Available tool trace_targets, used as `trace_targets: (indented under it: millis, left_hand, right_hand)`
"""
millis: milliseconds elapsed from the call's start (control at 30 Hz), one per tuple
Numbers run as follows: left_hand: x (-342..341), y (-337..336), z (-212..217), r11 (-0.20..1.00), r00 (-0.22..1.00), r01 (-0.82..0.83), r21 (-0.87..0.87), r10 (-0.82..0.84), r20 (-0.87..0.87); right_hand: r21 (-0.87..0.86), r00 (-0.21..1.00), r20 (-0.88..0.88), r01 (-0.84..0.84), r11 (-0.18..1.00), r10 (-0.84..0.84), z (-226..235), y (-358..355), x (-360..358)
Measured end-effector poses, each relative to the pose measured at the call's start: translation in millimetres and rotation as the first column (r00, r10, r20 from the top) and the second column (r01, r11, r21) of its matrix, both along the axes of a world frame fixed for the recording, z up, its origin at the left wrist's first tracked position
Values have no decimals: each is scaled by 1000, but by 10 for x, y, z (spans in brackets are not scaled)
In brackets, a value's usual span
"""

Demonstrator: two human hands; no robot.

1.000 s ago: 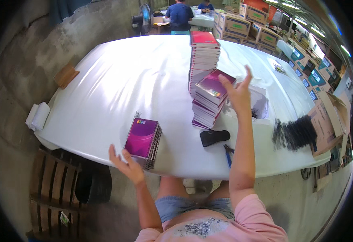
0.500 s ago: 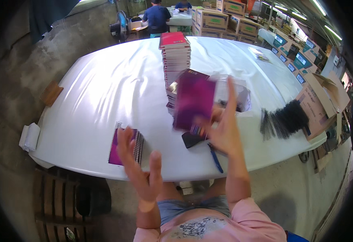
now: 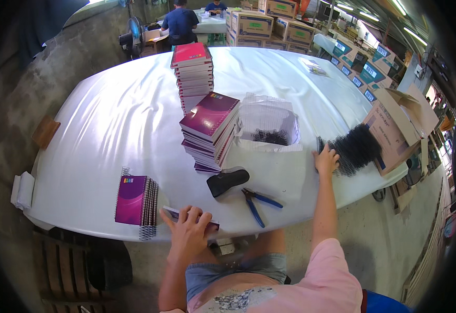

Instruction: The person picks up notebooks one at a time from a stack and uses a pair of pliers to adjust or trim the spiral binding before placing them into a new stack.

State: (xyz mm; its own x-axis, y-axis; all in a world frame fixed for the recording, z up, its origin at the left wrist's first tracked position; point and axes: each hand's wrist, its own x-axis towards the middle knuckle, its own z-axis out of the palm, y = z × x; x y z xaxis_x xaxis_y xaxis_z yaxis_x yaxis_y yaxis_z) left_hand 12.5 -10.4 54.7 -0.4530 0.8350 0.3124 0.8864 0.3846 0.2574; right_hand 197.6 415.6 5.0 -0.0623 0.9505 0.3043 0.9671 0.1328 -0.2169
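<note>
My left hand is closed around a purple notebook at the near edge of the table, hiding most of it. Over on the right, my right hand has its fingers curled on the near-left end of a row of black spiral binding coils. Left of my left hand lies a stack of bound purple notebooks with coils along their sides. Ahead stands a pile of purple notebooks, and behind it a taller pile with a red cover.
Blue-handled pliers and a black wedge-shaped object lie between my hands. A white-lined box holds loose black coils. An open carton stands at the right edge. People sit beyond the table near stacked cartons.
The purple notebook has passed from my right hand to my left, which came down to the table edge. My right hand has reached rightward to the black coils. The view has shifted.
</note>
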Motion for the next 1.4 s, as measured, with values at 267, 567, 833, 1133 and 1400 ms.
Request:
trace_targets:
  millis: [267,567,833,1133,1400]
  left_hand:
    - [102,48,-351,947,974,-160,279,197,-113]
    - [-36,140,-299,934,966,-133,332,197,-167]
    - [-45,155,-339,894,949,-159,419,256,-186]
    - [-19,220,-443,826,937,-173,536,305,-168]
    - [-54,199,-368,891,972,-133,435,204,-119]
  right_hand:
    - [9,960,146,-243,970,239,282,353,39]
    - [61,722,-451,-561,825,524,729,-604,159]
    - [-208,334,-737,-939,273,588,532,-2673,-535]
    - [85,129,-648,-967,240,751,362,-2713,-752]
    - [72,23,-771,-990,122,636,297,-2575,-740]
